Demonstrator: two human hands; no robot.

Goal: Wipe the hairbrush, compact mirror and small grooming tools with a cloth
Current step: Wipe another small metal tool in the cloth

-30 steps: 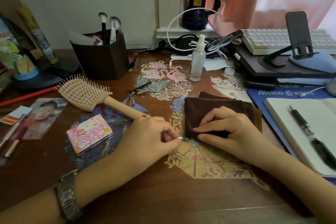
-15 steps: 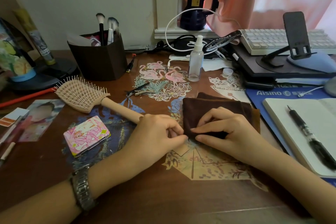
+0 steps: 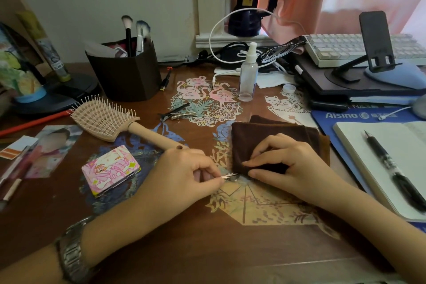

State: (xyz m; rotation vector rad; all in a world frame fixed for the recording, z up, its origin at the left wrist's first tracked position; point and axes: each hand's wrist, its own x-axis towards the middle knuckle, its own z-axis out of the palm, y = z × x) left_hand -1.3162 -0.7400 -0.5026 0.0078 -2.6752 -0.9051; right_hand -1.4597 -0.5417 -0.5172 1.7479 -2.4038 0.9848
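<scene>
- Left hand (image 3: 184, 175): thumb and fingers curled, pinching a small metal grooming tool (image 3: 229, 176); only a short silver sliver shows past the fingertips, so the tool type can't be told.
- Right hand (image 3: 285, 163): thumb and fingers curled, pinching a fold at the near left corner of the brown cloth (image 3: 265, 138); the tool's far end runs into that fold and is hidden there.
- Cloth: dark brown, folded in layers, flat on the wooden desk (image 3: 207, 249), just right of centre; its near edge is covered by the right hand.
- Hairbrush (image 3: 110, 120): beige, vented, bristles up, lying left of the hands; the end of its handle sits just behind the left hand, contact unclear.
- Compact mirror (image 3: 110, 170): closed, pink cartoon cover, flat on the desk just left of the left hand, apart from it.
- Metal hair clips (image 3: 176, 113): lying on the flamingo cut-out behind the hands, untouched; exact count hard to make out.
- Spray bottle (image 3: 248, 76): clear, upright beyond the cloth.
- Wristwatch (image 3: 73, 253): metal band on the left wrist.
- Notebook (image 3: 378, 159): open, with a black pen (image 3: 391, 168) on it, cut off by the right frame edge.
</scene>
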